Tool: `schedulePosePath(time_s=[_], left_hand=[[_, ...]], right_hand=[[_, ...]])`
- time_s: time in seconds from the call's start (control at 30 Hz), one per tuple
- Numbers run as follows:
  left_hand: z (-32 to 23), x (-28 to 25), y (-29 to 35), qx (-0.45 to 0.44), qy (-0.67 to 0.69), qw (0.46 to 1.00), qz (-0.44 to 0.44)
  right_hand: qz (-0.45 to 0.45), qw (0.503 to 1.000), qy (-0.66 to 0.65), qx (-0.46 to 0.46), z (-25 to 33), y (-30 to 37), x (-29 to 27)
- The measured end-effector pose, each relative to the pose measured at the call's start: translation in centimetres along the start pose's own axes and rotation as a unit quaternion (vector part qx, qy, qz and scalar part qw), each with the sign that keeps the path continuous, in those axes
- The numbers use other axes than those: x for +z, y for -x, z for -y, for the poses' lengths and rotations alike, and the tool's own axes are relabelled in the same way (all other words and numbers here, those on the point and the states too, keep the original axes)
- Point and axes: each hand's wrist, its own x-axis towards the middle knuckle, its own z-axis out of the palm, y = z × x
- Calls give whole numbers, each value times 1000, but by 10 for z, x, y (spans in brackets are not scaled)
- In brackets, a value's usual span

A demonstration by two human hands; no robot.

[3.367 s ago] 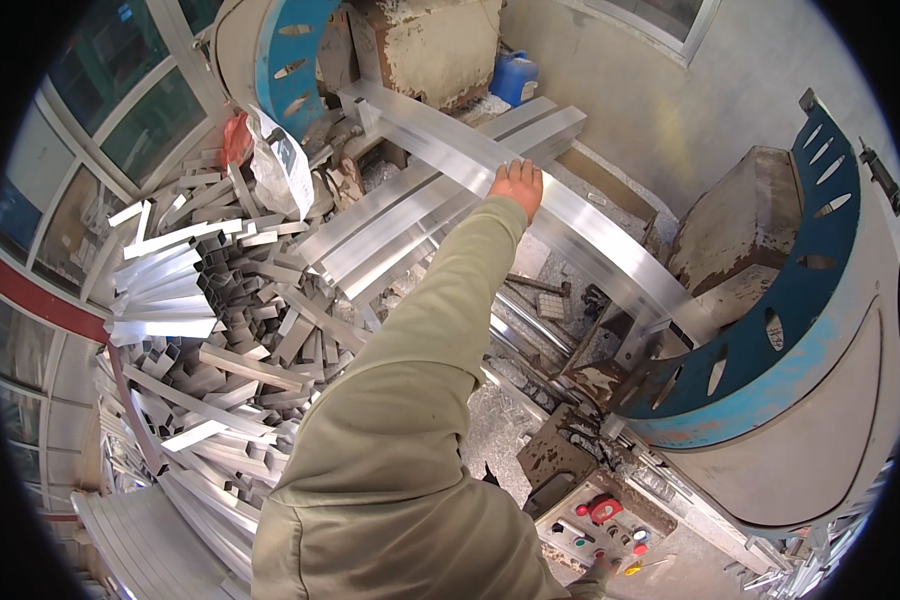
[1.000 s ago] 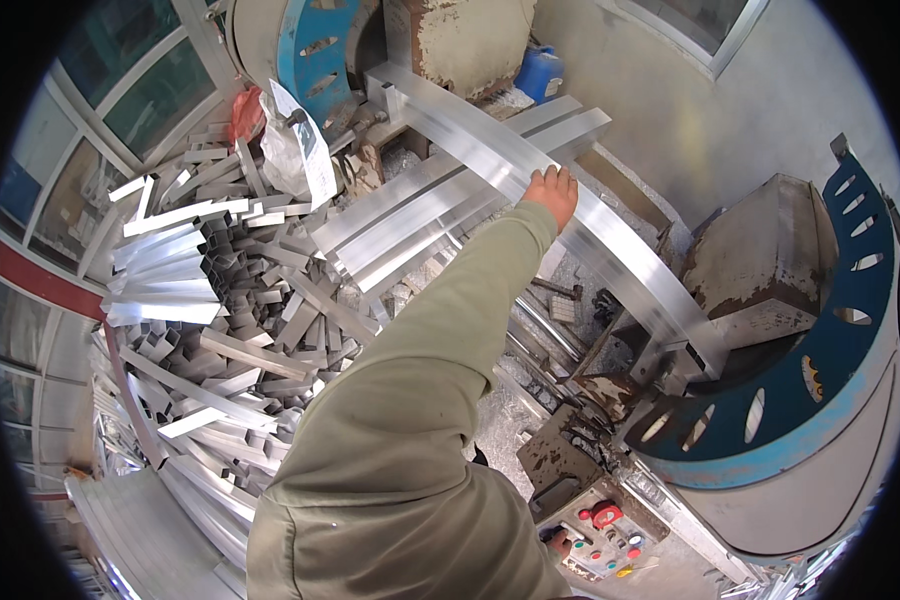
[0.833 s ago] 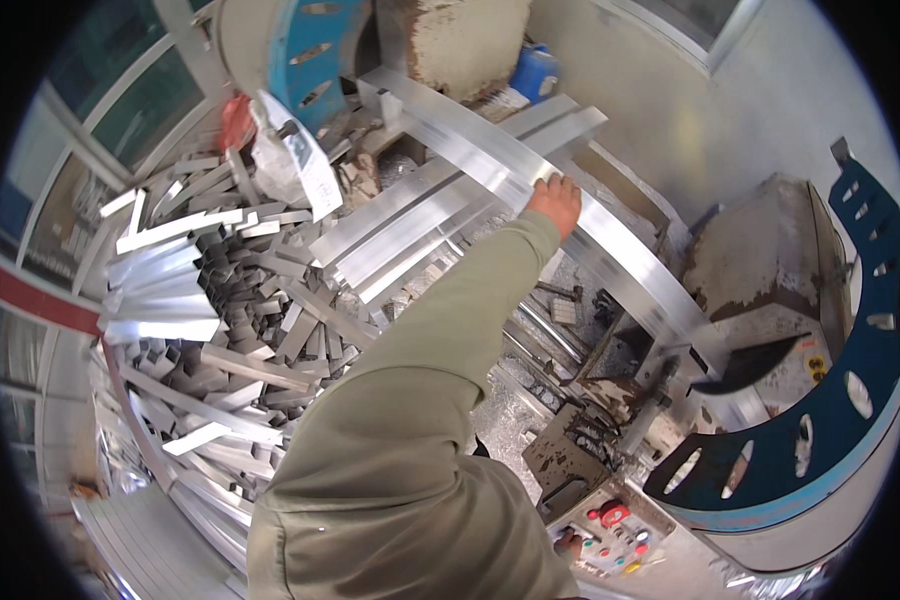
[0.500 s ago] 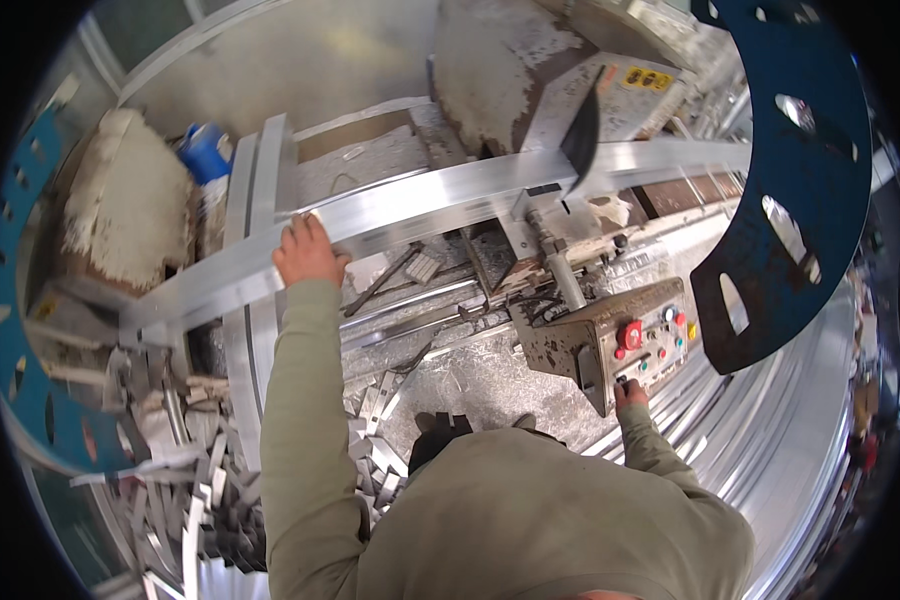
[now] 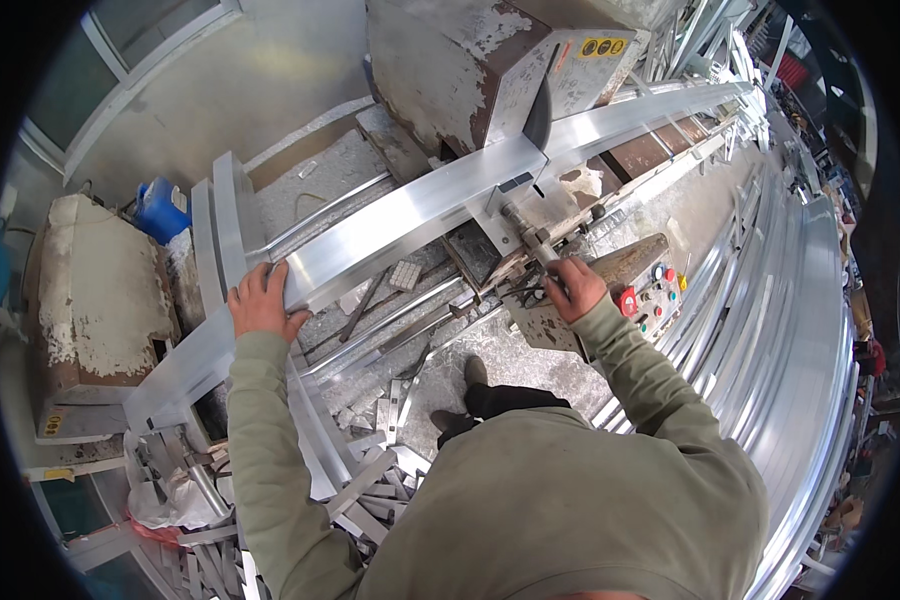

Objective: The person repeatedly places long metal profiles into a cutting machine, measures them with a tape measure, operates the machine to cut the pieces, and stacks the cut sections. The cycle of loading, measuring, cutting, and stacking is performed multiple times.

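A long silver aluminium profile (image 5: 390, 215) lies diagonally across the saw machine. My left hand (image 5: 262, 300) rests on its left part, fingers stretched over the top face and thumb apart along the near side. Further right, my right hand (image 5: 576, 289) is closed around the near end of a metal clamp cylinder (image 5: 530, 238), which points at the profile. A dark curved blade or guard (image 5: 539, 118) stands against the profile's far side, where a thin line crosses it. Below my right hand is a control box (image 5: 653, 298) with red, green and yellow buttons, partly covered by my forearm.
Worn white machine housings stand behind the profile (image 5: 470, 60) and at the left (image 5: 100, 290). A blue jug (image 5: 160, 208) sits near the left housing. Metal offcuts (image 5: 370, 490) pile up at lower left. Long profiles (image 5: 780, 330) are stacked at the right.
My right hand has moved from the control box's lower corner up to the clamp cylinder. My left hand stays on the profile. The view has shifted, and the blue curved panels are mostly gone from it.
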Motion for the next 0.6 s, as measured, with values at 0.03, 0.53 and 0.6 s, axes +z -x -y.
schedulePosePath(time_s=[0.03, 0.53, 0.6], left_hand=[[2, -1, -1, -15, 15, 1000, 3], [-1, 4, -16, -7, 26, 1000, -7], [-1, 6, -18, -4, 23, 1000, -10]], right_hand=[[-16, 999, 17, -25, -3, -23, 4], [-25, 996, 75, -46, -72, -149, 55], [-3, 997, 69, -39, -75, -153, 54]])
